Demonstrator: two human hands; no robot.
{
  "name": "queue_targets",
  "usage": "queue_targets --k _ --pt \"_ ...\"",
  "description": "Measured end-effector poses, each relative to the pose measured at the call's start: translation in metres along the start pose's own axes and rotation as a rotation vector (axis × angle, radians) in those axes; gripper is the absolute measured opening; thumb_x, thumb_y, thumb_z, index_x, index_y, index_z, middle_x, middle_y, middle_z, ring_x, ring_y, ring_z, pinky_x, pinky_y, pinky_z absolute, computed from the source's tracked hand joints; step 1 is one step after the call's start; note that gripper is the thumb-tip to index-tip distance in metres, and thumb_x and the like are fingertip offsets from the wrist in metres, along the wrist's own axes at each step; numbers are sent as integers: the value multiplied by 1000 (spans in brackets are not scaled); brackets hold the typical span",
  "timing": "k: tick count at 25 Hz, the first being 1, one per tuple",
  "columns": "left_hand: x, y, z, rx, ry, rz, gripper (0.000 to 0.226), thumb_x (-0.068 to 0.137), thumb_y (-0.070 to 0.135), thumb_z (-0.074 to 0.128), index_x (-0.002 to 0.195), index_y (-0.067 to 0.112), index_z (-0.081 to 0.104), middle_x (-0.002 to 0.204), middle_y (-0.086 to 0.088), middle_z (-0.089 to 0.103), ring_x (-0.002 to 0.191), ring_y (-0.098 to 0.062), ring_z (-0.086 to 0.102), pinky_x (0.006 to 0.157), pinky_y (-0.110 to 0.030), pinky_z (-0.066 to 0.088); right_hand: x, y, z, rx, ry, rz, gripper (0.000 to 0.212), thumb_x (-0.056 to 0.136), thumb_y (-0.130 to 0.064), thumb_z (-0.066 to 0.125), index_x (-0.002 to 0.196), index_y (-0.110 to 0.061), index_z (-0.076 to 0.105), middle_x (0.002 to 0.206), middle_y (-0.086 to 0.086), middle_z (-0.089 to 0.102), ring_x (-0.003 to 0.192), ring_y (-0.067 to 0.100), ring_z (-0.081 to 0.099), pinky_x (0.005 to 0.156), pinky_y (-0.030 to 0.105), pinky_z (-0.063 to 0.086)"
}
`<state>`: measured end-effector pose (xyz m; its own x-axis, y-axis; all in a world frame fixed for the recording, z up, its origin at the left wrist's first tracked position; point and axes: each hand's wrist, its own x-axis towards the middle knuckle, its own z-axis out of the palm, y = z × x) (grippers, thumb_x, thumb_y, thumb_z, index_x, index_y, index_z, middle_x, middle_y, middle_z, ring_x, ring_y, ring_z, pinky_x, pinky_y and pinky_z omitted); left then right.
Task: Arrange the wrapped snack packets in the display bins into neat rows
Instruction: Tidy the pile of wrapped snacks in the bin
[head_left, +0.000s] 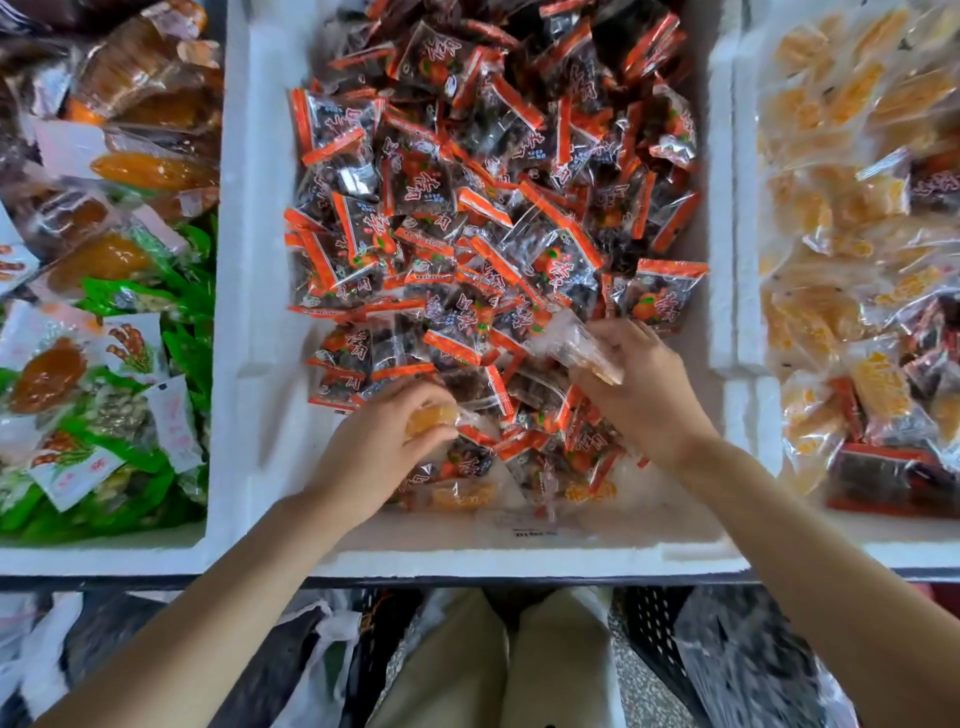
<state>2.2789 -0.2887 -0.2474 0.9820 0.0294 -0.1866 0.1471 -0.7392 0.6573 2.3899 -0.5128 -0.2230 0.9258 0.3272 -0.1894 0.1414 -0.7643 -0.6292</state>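
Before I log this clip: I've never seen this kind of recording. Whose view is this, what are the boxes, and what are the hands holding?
There is no machine here. One camera worn on a person's head looks down at their two bare hands. Three white foam bins sit side by side. The middle bin holds a loose heap of dark red-edged packets. The left bin has green and orange ones, and the right bin mostly yellow ones. The left hand grips a clear packet with an orange piece inside. The right hand holds another clear packet. Nothing lies in rows yet.
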Motion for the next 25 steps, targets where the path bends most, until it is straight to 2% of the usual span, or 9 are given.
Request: queue_targets --k 4,7,11,13,15,18,20,22,25 --pt "-8 2 2 -131 -142 -44 23 86 32 65 109 28 62 104 16 60 90 7 54 76 -7 40 -45 15 -18 71 -320 -39 10 84 -28 67 87 -31 58 87 -20 58 75 -2 55 68 9 44" --pt "-13 4 14 -85 -355 -106 25 90 36 60 115 30 60 112 12 60 98 0 56 86 -19 44 -63 34 -8 -13 -567 -22 12 89 -25 62 100 -22 62 99 -13 62 88 0 58 79 8 46" --pt "-12 4 22 60 -588 -185 40 96 50 41 124 25 55 96 -1 66 84 -16 62 83 -36 50 -64 49 5 -106 -511 -22 18 94 -26 54 110 -19 59 108 -12 56 102 7 58 85 19 44" --pt "-12 9 22 116 -654 -206 47 96 55 33 122 23 54 84 -9 65 76 -21 62 76 -33 47 -63 50 7 -147 -529 -30 26 95 -28 51 118 -16 55 114 -7 50 104 12 55 87 22 41" --pt "-12 15 21 137 -703 -228 49 95 59 31 126 26 49 80 -7 61 72 -17 59 69 -29 42 -64 50 7 -172 -595 -14 33 96 -33 48 125 -17 48 122 -5 44 105 15 53 92 30 41" --pt "-16 26 14 113 -735 -203 47 95 57 38 131 27 46 74 12 50 64 1 48 59 -21 34 -65 41 6 -193 -652 -21 29 96 -35 48 122 -23 47 118 -4 39 100 18 53 93 33 42" --pt "-19 28 9 90 -743 -176 49 93 56 43 132 27 45 89 13 55 72 2 49 62 -20 35 -64 35 7 -254 -683 -52 30 96 -36 46 124 -23 47 116 -1 40 108 19 48 97 34 39" --pt "-24 27 6 67 -730 -146 51 91 56 47 133 27 45 117 9 55 95 -3 51 77 -21 39 -64 31 9 -285 -705 -50 33 98 -38 42 126 -21 46 123 3 41 113 20 44 97 34 37" --pt "-30 29 5 -25 -714 -151 45 93 54 45 132 32 46 133 10 47 115 -6 47 94 -25 38 -61 26 7 -255 -721 -31 30 99 -37 39 121 -20 47 126 4 45 96 17 48 80 26 34"
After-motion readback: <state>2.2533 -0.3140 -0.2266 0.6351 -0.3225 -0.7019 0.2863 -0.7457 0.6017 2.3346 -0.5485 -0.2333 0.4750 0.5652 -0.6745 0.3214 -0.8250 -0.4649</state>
